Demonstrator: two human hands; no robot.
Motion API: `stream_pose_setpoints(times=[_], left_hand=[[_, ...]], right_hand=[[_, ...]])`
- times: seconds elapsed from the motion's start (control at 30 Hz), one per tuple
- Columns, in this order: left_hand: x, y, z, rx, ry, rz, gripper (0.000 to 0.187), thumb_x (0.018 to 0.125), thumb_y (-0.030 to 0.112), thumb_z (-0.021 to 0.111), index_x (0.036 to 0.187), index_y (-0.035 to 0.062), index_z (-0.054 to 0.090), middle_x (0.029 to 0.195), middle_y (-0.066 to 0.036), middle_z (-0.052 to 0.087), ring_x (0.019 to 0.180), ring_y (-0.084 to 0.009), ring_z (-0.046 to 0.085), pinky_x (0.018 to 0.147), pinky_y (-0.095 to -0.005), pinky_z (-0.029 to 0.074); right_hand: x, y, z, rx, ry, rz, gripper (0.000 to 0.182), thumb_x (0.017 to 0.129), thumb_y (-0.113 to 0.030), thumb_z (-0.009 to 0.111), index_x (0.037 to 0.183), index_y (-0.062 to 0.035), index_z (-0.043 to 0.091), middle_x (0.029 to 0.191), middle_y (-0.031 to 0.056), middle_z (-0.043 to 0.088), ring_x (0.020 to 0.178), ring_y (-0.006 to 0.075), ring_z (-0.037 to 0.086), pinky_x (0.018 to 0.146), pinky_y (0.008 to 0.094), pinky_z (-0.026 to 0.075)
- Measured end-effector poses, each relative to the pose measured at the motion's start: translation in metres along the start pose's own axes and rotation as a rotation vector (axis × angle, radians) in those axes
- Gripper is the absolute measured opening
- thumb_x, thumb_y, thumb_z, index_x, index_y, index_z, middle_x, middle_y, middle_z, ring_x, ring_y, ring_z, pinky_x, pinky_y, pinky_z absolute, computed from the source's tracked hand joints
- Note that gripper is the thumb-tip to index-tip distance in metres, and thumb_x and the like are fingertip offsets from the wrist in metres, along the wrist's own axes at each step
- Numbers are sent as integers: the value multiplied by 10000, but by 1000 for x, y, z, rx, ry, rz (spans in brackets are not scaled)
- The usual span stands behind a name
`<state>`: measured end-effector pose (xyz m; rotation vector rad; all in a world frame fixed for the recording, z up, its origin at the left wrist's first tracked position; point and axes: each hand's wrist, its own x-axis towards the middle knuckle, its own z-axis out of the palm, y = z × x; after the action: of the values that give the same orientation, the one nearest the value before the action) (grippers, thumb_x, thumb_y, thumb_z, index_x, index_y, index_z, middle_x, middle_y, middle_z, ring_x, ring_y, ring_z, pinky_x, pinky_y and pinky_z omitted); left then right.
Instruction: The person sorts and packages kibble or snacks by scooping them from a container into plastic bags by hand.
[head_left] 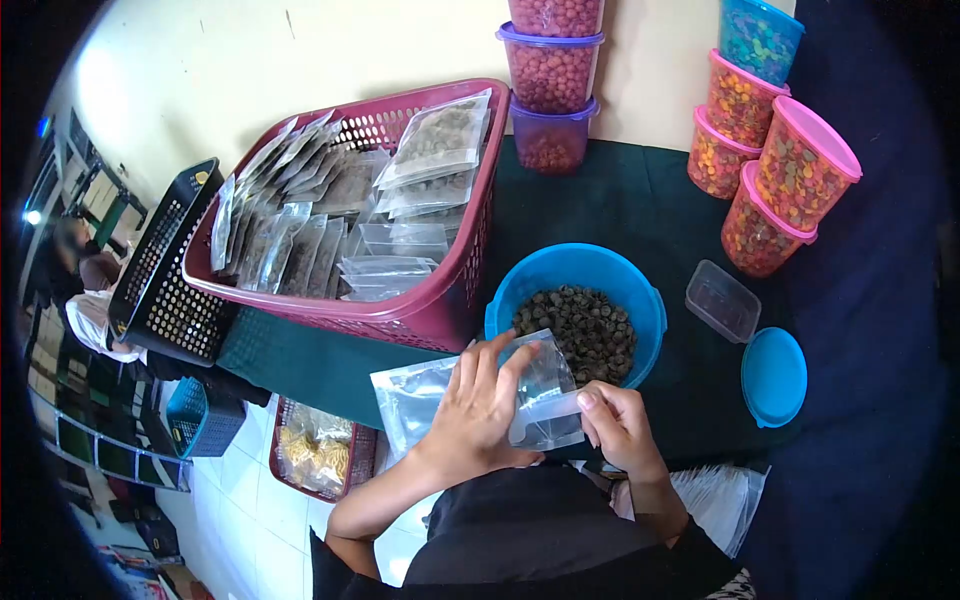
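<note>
Beyond the left fingers and to their left stood a maroon basket [462,285] of filled clear pouches [435,140]. The left hand [470,415] had its fingers spread across a clear plastic bag [402,400], which lay under them and reached toward the right fingers. Just beyond the fingertips sat a blue bowl [570,262] of dark, roundish pieces [595,330]. The right hand [622,430] pinched a translucent strip [550,408] between thumb and finger, over the bag. Farther right of those fingers lay a clear tub [723,303], then a blue lid [775,375].

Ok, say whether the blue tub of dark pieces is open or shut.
Open: the blue tub has no lid on; dark pieces show inside.
</note>
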<state>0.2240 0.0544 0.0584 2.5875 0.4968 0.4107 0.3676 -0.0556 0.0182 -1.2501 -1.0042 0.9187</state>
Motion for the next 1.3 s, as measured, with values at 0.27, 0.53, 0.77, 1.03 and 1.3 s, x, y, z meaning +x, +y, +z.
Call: stream_pose_setpoints(times=[0.27,0.53,0.77,1.03,1.3], left_hand=[[-32,-30,30,-231,227,-81,1090,349,219,828,1201,9,181,1125,-204,333,1068,-341,362,876,-435,318],[-62,-42,47,-553,457,-191,1171,302,330,849,1225,6,204,1034,-168,453,977,-279,474,845,-391,388],[-61,-51,38,-369,279,-66,1003,291,366,838,1109,17,374,1067,-169,441,949,-290,477,797,-381,393],[-37,-53,26,-451,28,26,862,390,190,781,1131,53,361,1261,-205,280,1162,-353,305,952,-424,262],[-19,-80,18,-493,-209,161,841,455,191,760,1161,38,331,1314,-199,218,1232,-306,193,1004,-440,147]], right_hand=[[4,-8,-36,28,501,-437,254,838,-142,380,641,-12,472,559,44,444,472,75,402,424,215,320],[70,-15,-82,-728,163,-576,59,708,-15,579,751,24,570,728,118,583,617,194,577,547,265,437],[109,23,-86,-951,-312,-420,125,681,-52,586,795,-16,550,769,126,584,662,269,580,573,333,463],[121,44,-75,-1614,-189,-175,345,625,-40,555,944,41,450,700,164,582,655,299,587,539,401,451],[132,67,-53,-1876,49,-393,285,693,-91,490,959,9,482,752,84,570,781,222,517,774,402,332]])
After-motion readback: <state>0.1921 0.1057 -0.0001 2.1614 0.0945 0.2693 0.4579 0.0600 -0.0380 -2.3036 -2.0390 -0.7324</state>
